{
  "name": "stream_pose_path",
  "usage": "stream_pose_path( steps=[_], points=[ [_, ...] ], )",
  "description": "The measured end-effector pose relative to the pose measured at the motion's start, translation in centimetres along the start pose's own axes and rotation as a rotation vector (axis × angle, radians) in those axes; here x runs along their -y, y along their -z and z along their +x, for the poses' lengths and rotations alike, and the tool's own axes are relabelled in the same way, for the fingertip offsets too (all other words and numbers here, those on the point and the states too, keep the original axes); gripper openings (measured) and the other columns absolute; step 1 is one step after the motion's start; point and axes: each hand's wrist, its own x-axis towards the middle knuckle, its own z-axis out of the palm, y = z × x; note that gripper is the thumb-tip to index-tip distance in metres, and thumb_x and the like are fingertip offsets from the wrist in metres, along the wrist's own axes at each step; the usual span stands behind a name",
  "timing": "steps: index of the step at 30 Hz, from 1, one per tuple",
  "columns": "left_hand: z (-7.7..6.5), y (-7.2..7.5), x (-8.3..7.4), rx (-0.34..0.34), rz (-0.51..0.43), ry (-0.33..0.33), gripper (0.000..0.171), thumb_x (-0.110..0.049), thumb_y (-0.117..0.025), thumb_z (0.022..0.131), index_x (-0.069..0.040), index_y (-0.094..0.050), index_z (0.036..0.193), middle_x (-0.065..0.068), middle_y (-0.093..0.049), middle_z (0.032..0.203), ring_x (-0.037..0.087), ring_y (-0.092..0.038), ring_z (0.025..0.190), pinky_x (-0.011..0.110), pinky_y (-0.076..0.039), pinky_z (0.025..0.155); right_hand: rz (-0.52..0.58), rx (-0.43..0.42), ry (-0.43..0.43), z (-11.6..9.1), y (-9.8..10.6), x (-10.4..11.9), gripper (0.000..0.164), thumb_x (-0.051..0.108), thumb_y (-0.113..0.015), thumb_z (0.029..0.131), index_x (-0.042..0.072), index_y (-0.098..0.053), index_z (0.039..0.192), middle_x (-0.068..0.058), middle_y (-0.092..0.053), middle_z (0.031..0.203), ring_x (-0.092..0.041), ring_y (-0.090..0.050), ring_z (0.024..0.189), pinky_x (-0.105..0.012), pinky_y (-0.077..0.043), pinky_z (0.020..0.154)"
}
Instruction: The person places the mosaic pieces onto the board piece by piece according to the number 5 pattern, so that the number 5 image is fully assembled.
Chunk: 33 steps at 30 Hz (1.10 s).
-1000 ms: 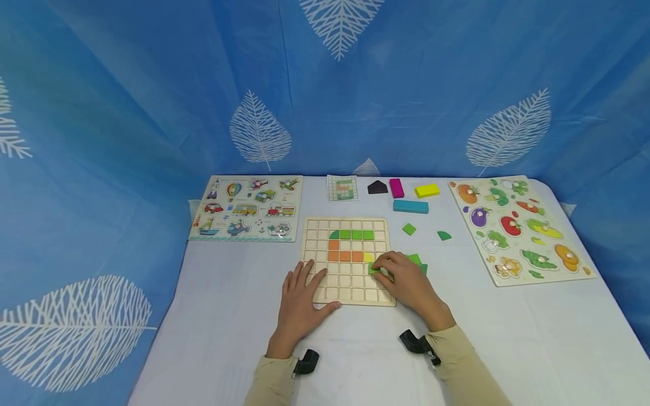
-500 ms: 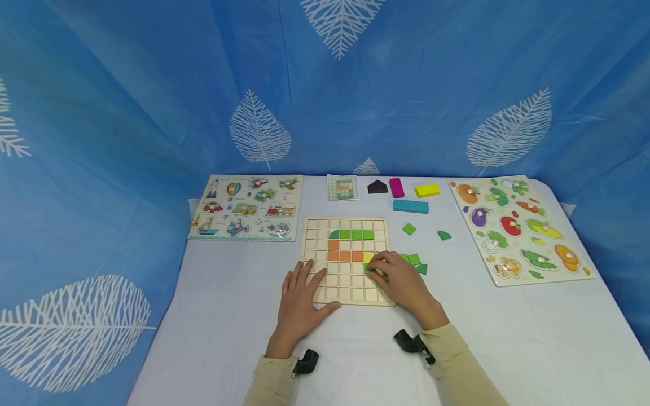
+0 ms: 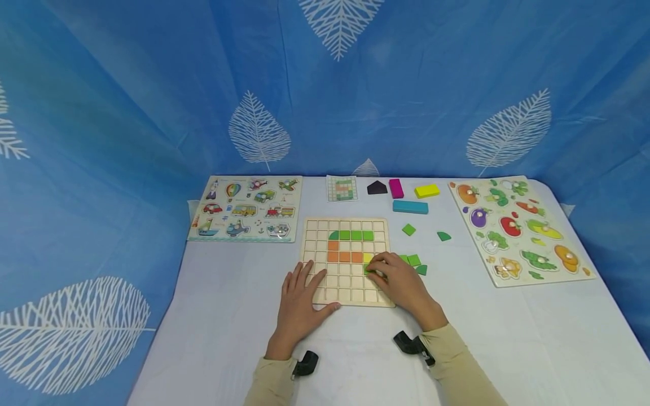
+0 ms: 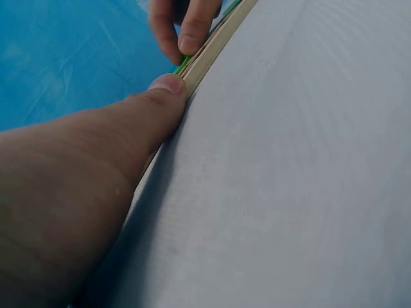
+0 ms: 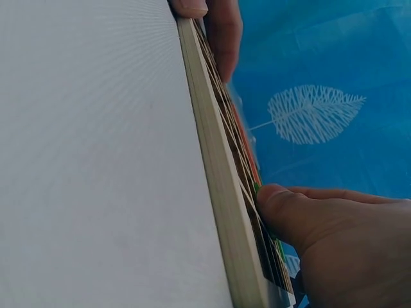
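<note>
A wooden grid board (image 3: pixel 345 294) lies on the white table. In its cells sit a row of green square tiles (image 3: pixel 356 235), a dark green quarter-round tile (image 3: pixel 334 235), several orange tiles (image 3: pixel 345 257) and a yellow tile (image 3: pixel 367 257). My right hand (image 3: pixel 405 283) pinches a green square tile (image 3: pixel 367 268) just below the yellow one, mostly covered by the fingers. With fingers spread, my left hand (image 3: pixel 299 304) rests on the board's lower left corner. The left wrist view shows its thumb (image 4: pixel 168 85) against the board's edge.
Loose green tiles (image 3: pixel 413 260) lie right of the board. Behind it are a pattern card (image 3: pixel 342 188) and blue (image 3: pixel 410 207), yellow (image 3: pixel 427 190), magenta (image 3: pixel 396 188) and black (image 3: pixel 377 187) blocks. A vehicle puzzle (image 3: pixel 246 208) lies left, a vegetable puzzle (image 3: pixel 518 228) right.
My right hand has shifted slightly left over the board with the green tile between its fingers, then stayed in place. The left hand has kept its position.
</note>
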Motion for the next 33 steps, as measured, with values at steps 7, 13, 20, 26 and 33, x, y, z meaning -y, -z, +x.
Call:
stream_pose_path(
  steps=[7,13,20,26,33],
  points=[
    [0.18,0.04,-0.07,0.003,-0.002,0.003,0.081,-0.065,-0.072,0.083,-0.026,-0.051,0.151,0.007,-0.031,0.167,0.033,-0.02,0.158,0.058,-0.019,0.126,-0.015,-0.048,0.014,-0.04,-0.15,0.04,0.01,0.023,-0.079,0.09,0.018,-0.08,0.098,0.0,-0.07,0.105,-0.019,-0.066,0.098,-0.037,-0.059,0.082],
    [-0.15,-0.16,-0.04,-0.004,0.013,-0.006,0.081,-0.066,-0.073,0.082,-0.025,-0.053,0.149,0.008,-0.035,0.165,0.035,-0.024,0.156,0.06,-0.024,0.124,-0.006,-0.037,-0.01,-0.5,-0.15,0.37,0.009,0.023,-0.079,0.09,0.019,-0.08,0.098,0.0,-0.071,0.105,-0.019,-0.067,0.097,-0.038,-0.059,0.081],
    [-0.35,-0.51,0.18,0.002,0.008,0.001,0.081,-0.067,-0.072,0.083,-0.026,-0.052,0.15,0.007,-0.033,0.166,0.033,-0.022,0.157,0.058,-0.021,0.126,-0.007,-0.008,-0.032,-0.74,-0.18,0.53,0.01,0.025,-0.076,0.093,0.02,-0.08,0.101,0.001,-0.071,0.109,-0.019,-0.067,0.101,-0.038,-0.059,0.086],
    [-0.26,-0.19,0.08,-0.017,0.003,-0.011,0.08,-0.064,-0.073,0.083,-0.025,-0.053,0.149,0.009,-0.035,0.165,0.034,-0.023,0.156,0.059,-0.022,0.125,-0.002,-0.031,-0.005,-0.61,-0.22,0.3,0.011,0.024,-0.077,0.092,0.019,-0.081,0.102,0.001,-0.071,0.108,-0.019,-0.067,0.1,-0.038,-0.059,0.085],
    [-0.23,-0.03,0.0,-0.018,-0.004,-0.009,0.08,-0.064,-0.073,0.082,-0.025,-0.053,0.149,0.008,-0.035,0.165,0.034,-0.023,0.156,0.059,-0.021,0.125,-0.001,-0.034,-0.003,-0.52,-0.12,0.44,0.011,0.022,-0.077,0.092,0.019,-0.081,0.102,0.001,-0.071,0.108,-0.019,-0.067,0.099,-0.038,-0.059,0.086]
  ],
)
